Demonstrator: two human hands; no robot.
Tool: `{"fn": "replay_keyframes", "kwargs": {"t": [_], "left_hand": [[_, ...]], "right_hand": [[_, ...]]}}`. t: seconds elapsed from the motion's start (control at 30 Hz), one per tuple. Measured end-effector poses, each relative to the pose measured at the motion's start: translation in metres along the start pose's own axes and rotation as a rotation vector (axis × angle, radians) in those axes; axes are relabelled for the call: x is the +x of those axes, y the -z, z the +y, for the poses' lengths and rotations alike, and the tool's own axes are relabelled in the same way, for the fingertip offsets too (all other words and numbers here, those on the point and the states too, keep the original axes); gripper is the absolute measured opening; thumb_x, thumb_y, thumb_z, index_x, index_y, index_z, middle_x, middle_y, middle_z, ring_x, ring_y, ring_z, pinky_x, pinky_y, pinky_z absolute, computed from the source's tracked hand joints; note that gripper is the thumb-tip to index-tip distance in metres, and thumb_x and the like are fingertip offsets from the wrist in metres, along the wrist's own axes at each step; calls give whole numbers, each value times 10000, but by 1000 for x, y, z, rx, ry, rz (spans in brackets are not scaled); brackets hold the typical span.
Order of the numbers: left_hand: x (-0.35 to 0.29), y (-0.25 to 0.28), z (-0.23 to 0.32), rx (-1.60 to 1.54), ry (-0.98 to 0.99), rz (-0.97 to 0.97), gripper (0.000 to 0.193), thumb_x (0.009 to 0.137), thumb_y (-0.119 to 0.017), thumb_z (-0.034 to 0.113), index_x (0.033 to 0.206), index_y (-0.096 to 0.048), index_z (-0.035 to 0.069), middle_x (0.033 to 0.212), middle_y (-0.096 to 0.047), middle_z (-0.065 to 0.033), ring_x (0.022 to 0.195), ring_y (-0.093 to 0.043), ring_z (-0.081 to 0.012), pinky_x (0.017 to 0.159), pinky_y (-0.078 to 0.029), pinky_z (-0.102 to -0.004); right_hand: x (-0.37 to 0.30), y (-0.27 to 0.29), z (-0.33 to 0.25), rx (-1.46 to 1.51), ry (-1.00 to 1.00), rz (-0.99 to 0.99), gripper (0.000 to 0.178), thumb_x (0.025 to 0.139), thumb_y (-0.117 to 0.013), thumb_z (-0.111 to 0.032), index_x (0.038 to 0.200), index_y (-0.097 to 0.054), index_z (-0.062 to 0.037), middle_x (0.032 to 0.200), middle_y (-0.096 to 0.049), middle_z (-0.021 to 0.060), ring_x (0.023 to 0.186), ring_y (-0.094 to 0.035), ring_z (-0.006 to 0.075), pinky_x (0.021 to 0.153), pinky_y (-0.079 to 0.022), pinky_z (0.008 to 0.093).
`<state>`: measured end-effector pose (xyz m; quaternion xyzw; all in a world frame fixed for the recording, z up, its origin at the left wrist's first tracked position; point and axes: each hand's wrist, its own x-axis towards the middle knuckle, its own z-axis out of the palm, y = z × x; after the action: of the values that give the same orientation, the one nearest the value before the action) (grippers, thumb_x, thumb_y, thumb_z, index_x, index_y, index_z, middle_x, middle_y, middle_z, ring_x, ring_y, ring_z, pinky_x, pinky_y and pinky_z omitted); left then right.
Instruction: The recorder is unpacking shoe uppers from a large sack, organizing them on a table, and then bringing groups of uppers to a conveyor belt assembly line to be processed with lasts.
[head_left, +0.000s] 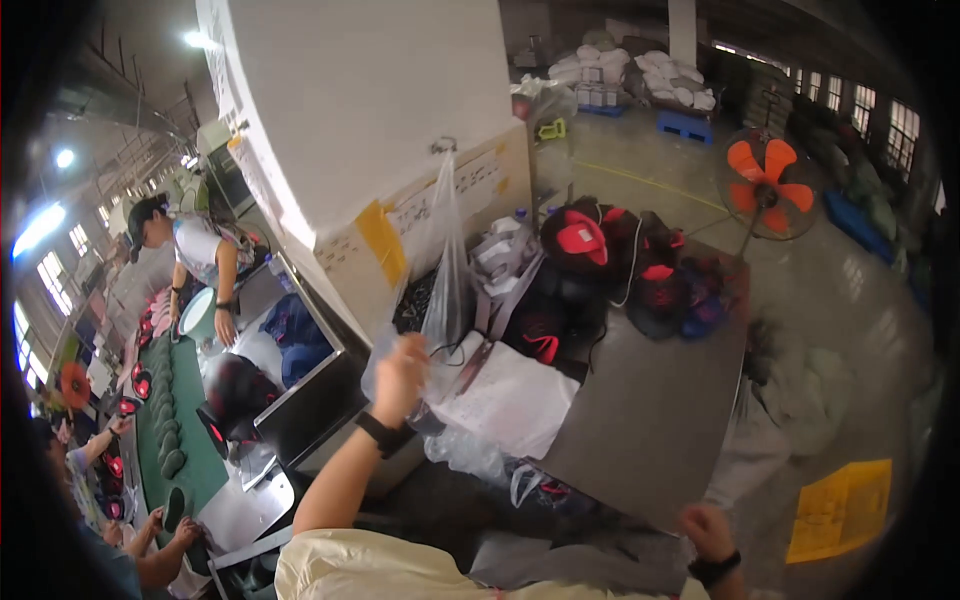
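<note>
My left hand (400, 378), with a dark wristband below it, is raised in front of the pillar. Its fingers are curled in, and thin clear plastic shows around them. A clear plastic bag (446, 270) hangs just beyond it from a hook on the pillar. Low at the right, my right hand (707, 530) is closed near the table's front corner; whatever it may hold is hidden. White sheet material (510, 398) lies on the table's left end. Black caps with red parts (580, 238) are heaped at the back of the grey table (650, 420).
An orange-bladed fan (768, 190) stands beyond the table. A yellow sheet (840, 508) lies on the floor at right. At left, a co-worker (205, 245) leans over a green belt (200, 385) bearing a row of dark rounded pieces; another person's hands hold a dark piece nearby.
</note>
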<state>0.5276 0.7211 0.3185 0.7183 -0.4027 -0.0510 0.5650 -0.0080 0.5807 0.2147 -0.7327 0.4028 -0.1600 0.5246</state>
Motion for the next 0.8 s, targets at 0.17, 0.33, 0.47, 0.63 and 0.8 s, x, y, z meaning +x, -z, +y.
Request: {"fn": "replay_keyframes", "kwargs": {"t": [0.17,0.33,0.47,0.63,0.8], "left_hand": [[72,12,17,-324,-44,303,112,850,-460,2,915,-548,-21,809,-610,-108,676,-585,-138,641,-481,-241],[94,-19,-1,-13,-372,434,91,773,-479,-66,777,-556,-16,895,-572,-103,740,-544,-153,674,-454,-258],[47,-103,51,-7,-327,243,235,762,-397,-27,549,-334,50,540,-331,7,515,-307,-87,464,-226,-239],[-20,-237,42,-41,-377,-314,305,809,-458,174,569,-367,8,538,-375,-53,518,-387,-156,479,-284,-286],[-56,-354,82,-2,-318,-720,122,695,-489,-80,779,-475,7,677,-464,-86,601,-478,-186,535,-400,-299]], "right_hand": [[-68,34,96,43,-288,93,354,835,-563,-210,1102,-516,18,1003,-574,100,916,-529,169,770,-441,296],[-51,23,43,70,-306,129,300,814,-535,-191,1050,-528,-7,943,-595,108,864,-560,181,738,-456,306],[-29,24,45,30,-292,18,299,805,-556,-248,1005,-559,-26,897,-621,114,807,-600,211,721,-465,311],[11,35,47,-113,-165,-32,298,812,-532,-218,1054,-521,-44,887,-617,121,813,-599,243,728,-467,330],[-7,68,96,-20,-228,107,283,806,-532,-208,1044,-527,-55,870,-615,119,800,-598,243,712,-469,330]]}}
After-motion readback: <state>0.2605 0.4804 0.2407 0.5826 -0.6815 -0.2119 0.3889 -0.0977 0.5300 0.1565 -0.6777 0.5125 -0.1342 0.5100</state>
